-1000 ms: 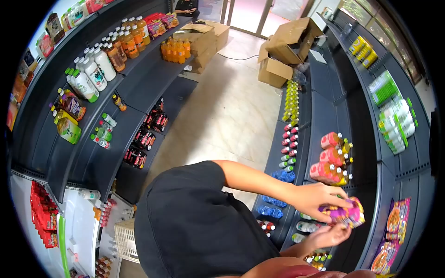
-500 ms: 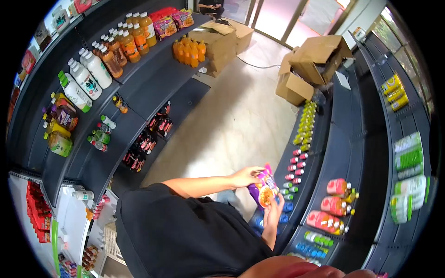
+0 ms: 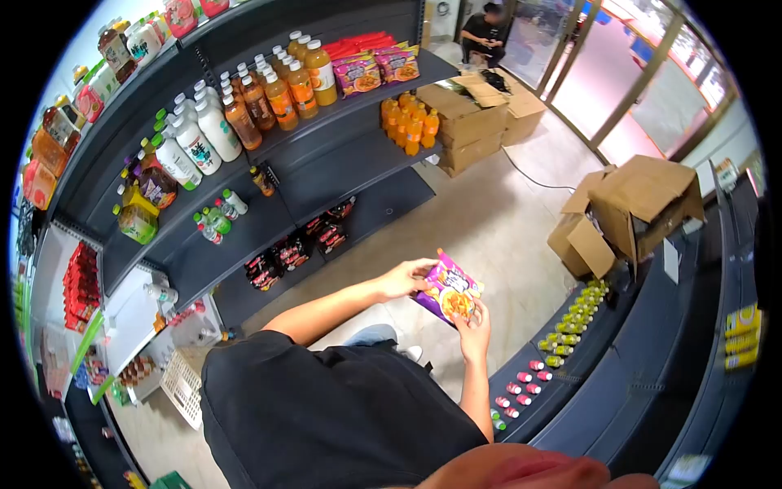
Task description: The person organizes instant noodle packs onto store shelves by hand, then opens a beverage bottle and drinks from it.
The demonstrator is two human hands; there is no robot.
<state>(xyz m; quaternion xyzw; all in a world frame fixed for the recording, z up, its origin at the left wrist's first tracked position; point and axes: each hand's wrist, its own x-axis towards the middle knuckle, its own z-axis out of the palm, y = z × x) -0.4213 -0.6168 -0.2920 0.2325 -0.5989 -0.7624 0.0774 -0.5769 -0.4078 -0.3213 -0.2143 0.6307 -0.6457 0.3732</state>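
Note:
Between both hands, above the floor, is a purple packet with a picture of noodles on its front, likely instant noodles. My left hand grips its left edge. Fingers of my right hand close on its lower right corner. The printed face is turned up toward me. On the upper shelf at the left, similar purple packets lie beside juice bottles, with red packets behind them.
Orange soda bottles stand on the shelf below. Cardboard boxes sit on the floor at the right, more boxes near the door. Small yellow-green bottles line the low right shelf. A seated person is at the back.
My view has swung toward the left shelf and the door. Both hands still hold the purple packet, now farther from the right-hand shelf, with its front showing more fully.

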